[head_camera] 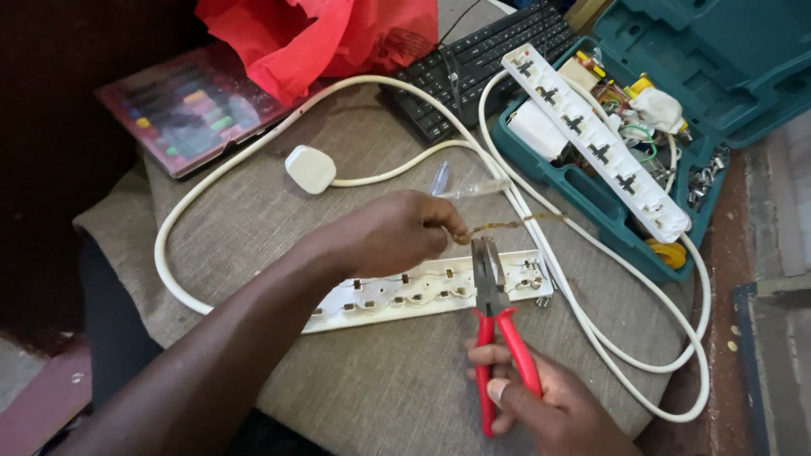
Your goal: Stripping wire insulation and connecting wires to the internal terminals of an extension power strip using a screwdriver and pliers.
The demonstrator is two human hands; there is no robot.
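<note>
My left hand [393, 232] pinches one end of a thin brown wire [507, 225] that runs right toward the white cable. My right hand [541, 401] grips red-handled pliers [498, 325], whose dark jaws point up and sit just below the wire, right next to my left fingertips. Under both lies an opened white power strip base [422, 293] with its metal contacts exposed.
A long white cable [591, 321] with a white plug [310, 168] loops over the grey cloth [253, 219]. The power strip's socket cover [596, 143] rests on an open teal toolbox [726, 76]. Black keyboard [486, 59], red bag [321, 34], a marker case [190, 105] and a clear-handled tester screwdriver [473, 187] lie behind.
</note>
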